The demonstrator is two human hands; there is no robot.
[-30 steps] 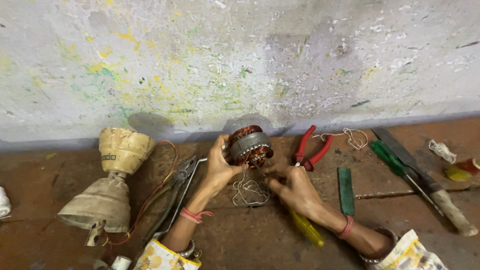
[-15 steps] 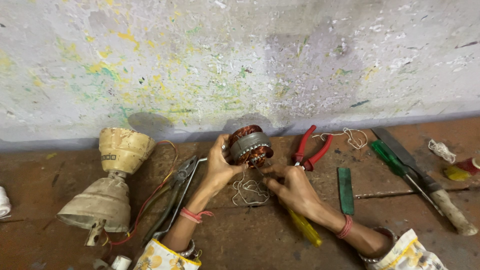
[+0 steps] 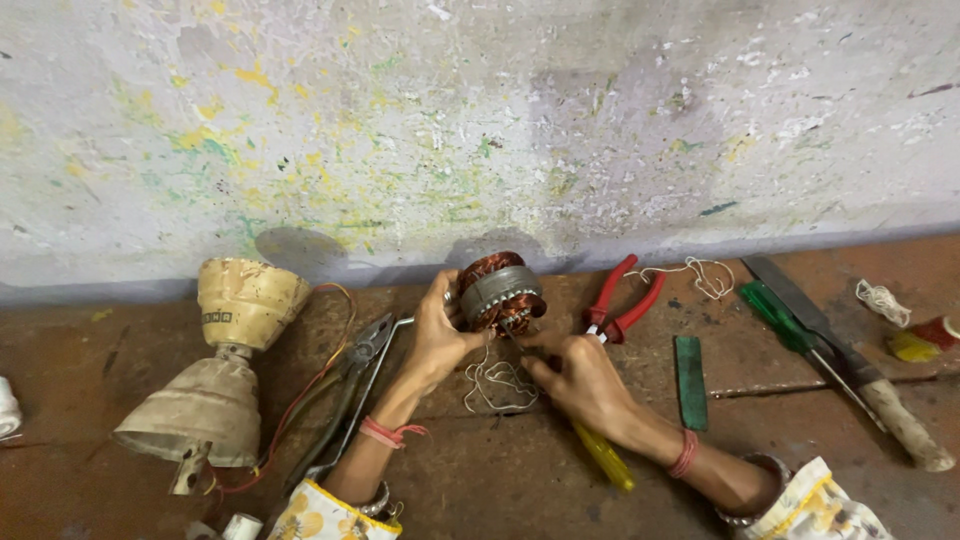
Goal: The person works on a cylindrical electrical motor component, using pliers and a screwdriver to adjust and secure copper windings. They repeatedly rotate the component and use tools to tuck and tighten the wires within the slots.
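Observation:
My left hand grips a small motor stator, a grey metal ring with copper windings, held on edge on the reddish floor near the wall. My right hand sits just to its lower right, fingers pinched on thin white thread that loops down between the hands from the windings. A yellow-handled tool lies under my right forearm. Both wrists wear red thread bands.
A cream fan motor housing with coloured wires lies at left, pliers beside it. Red-handled pliers, a green flat strip, a green screwdriver, a wooden-handled blade and thread scraps lie at right. A paint-spattered wall stands behind.
My right hand has shifted slightly with the thread close under the stator. The left hand and stator have barely moved.

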